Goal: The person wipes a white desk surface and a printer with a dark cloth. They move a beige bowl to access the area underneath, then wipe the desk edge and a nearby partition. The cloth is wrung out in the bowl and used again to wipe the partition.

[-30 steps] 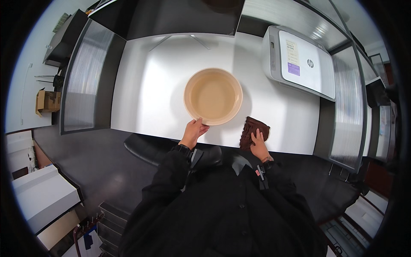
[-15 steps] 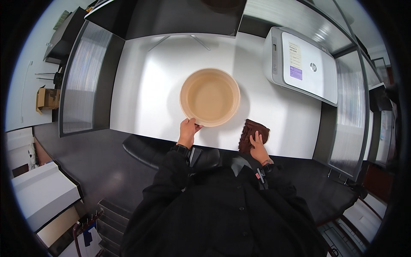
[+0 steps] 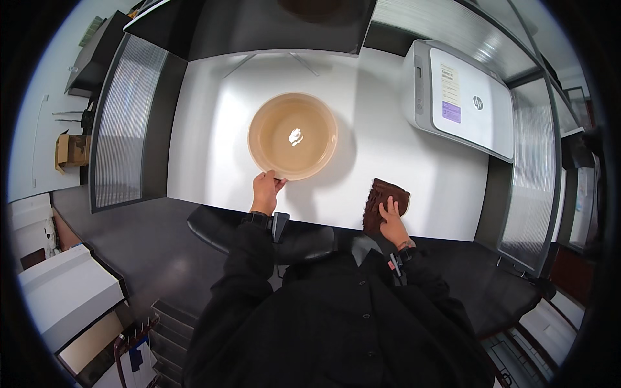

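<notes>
Trainee: State the position of each hand.

Instructor: The left hand has its thumb and fingers pinched on the near rim of the tan bowl, which sits left of centre on the white table. The right hand lies with fingers spread over the brown cloth, at the table's front edge and to the right of the bowl.

Trainee: Which faults may occur?

Instructor: Fault one: spillage. A bright glint inside the bowl suggests water, though this cannot be confirmed. Probable cause: force applied at one point of the rim, which may tip or swing the bowl. Fault two: the cloth slides off the edge. Probable cause: a pull toward the body, as the right fingers appear to rest on top rather than wrap around it. Whether the right thumb is tucked under the cloth cannot be told.

Trainee: List the obstructions.

Instructor: The printer occupies the back right; any splash in that direction could wet it. Behind the bowl, two thin metal legs project from beneath a dark panel and limit rearward travel. A ribbed screen bounds the left end. A black chair stands before the front edge, near the left forearm.
</notes>
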`<state>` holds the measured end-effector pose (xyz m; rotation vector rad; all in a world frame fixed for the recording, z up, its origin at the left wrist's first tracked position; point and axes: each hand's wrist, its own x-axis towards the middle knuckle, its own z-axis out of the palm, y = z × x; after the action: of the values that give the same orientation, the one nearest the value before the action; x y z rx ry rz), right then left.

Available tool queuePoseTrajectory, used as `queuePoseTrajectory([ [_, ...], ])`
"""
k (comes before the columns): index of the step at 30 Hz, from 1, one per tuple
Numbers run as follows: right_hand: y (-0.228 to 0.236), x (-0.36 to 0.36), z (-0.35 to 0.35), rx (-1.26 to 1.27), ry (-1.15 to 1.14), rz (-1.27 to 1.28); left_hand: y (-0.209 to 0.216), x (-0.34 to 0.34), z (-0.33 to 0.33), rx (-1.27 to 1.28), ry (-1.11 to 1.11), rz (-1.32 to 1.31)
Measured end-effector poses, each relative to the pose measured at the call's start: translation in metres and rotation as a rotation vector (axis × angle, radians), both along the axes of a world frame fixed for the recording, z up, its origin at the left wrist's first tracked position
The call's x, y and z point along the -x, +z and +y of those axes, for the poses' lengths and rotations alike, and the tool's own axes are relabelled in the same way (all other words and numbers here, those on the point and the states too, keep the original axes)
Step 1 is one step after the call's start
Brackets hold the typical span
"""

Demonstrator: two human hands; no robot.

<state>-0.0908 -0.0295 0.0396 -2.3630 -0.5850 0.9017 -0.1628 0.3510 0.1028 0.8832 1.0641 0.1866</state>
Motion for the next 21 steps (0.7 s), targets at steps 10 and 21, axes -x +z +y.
queuePoseTrajectory([
  [10,0.003,-0.015,0.017,0.017,0.019,-0.005,0.001,0.031,0.036,-0.018,0.104,0.024],
  [21,-0.002,-0.046,0.048,0.104,0.133,-0.094,-0.011,0.069,0.068,-0.050,0.209,0.005],
])
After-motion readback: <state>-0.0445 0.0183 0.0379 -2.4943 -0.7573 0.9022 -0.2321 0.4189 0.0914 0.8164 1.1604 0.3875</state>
